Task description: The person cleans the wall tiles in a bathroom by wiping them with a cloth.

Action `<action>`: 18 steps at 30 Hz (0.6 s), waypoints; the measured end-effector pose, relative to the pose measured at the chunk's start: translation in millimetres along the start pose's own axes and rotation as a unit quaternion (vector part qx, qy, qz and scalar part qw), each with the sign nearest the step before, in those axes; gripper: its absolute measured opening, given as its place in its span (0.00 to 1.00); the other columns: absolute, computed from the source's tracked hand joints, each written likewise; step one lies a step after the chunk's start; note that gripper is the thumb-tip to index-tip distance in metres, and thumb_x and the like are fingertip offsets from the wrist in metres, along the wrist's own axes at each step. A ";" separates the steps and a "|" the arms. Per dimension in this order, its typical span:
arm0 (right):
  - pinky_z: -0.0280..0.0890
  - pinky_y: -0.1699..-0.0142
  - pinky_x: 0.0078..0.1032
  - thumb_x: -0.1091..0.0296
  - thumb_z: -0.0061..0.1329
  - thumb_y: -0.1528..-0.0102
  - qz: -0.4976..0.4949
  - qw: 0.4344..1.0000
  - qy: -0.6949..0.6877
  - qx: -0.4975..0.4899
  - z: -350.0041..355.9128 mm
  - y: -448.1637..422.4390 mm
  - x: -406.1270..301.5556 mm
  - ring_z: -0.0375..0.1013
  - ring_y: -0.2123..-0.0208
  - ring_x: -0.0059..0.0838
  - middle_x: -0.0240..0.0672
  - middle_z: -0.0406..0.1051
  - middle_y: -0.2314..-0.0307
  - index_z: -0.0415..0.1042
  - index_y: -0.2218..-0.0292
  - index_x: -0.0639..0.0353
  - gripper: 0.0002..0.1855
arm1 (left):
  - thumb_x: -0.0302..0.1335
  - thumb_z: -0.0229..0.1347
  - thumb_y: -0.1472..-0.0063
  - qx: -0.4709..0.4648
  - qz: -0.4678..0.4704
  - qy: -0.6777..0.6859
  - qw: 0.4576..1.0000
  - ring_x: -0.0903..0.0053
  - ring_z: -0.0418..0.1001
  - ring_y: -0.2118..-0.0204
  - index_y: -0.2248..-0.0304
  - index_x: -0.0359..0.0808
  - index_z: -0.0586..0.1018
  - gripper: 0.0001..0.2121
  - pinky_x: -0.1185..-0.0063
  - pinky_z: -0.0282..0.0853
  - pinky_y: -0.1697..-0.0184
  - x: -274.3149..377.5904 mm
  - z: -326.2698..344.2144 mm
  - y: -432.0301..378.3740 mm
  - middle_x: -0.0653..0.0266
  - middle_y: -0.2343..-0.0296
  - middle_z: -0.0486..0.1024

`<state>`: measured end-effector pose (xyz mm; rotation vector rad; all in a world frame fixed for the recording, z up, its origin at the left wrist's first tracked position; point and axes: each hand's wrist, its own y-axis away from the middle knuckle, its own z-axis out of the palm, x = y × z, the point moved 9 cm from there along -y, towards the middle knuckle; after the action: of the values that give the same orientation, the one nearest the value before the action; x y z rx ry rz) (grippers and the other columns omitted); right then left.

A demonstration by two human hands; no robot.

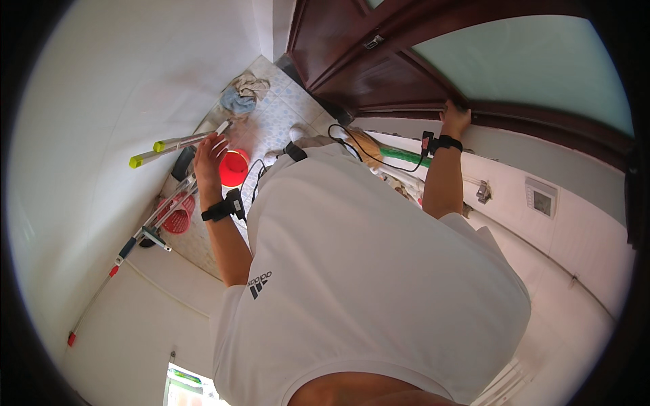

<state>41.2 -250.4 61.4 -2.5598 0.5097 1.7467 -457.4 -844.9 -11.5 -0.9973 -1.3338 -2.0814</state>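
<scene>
My left hand (208, 155) is raised at the left with its fingers loosely apart. It is nearest to two pale poles with yellow-green ends (158, 147), which run up to and partly behind it. No grip on them is visible. My right hand (455, 120) is at the lower edge of a dark red wooden door (378, 81) with a frosted glass pane (528, 66). That hand is curled on the edge, and some of its fingers are hidden. A metal latch (374, 42) sits on the door.
A red bucket (234, 168) and a pink perforated basket (177, 215) stand left on the tiled floor (279, 109). Crumpled cloths (241, 96) lie beyond. A long-handled tool (127, 248) leans by the wall. A broom head (366, 147) is at right. A cable (386, 162) hangs from my right wrist.
</scene>
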 end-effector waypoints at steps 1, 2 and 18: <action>0.74 0.70 0.40 0.76 0.62 0.50 -0.009 1.000 0.011 0.001 0.2 0.3 -2.1 0.74 0.74 0.35 0.38 0.75 0.70 0.67 0.57 0.55 0.21 | 0.37 0.47 0.28 0.002 0.000 -0.001 1.000 0.68 0.78 0.52 0.47 0.31 0.75 0.19 0.74 0.72 0.49 -1.5 -1.9 -0.4 0.56 0.54 0.79; 0.74 0.69 0.40 0.76 0.62 0.50 -0.008 1.000 0.011 0.005 0.2 -1.7 -0.1 0.74 0.74 0.34 0.38 0.75 0.70 0.68 0.57 0.55 0.21 | 0.37 0.47 0.28 0.004 0.000 -0.002 1.000 0.68 0.78 0.52 0.47 0.32 0.75 0.19 0.74 0.72 0.49 -2.9 -4.2 0.0 0.56 0.54 0.79; 0.75 0.69 0.41 0.76 0.61 0.49 0.001 1.000 -0.022 0.005 -6.4 5.2 0.4 0.73 0.76 0.33 0.36 0.73 0.72 0.67 0.57 0.56 0.19 | 0.37 0.47 0.27 -0.008 -0.014 -0.004 1.000 0.69 0.78 0.52 0.47 0.31 0.74 0.19 0.73 0.72 0.49 -4.4 4.2 -0.3 0.56 0.54 0.79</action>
<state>45.8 -256.6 64.4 -2.5079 0.5192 1.7927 -453.5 -840.9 -14.0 -1.0009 -1.3443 -2.1131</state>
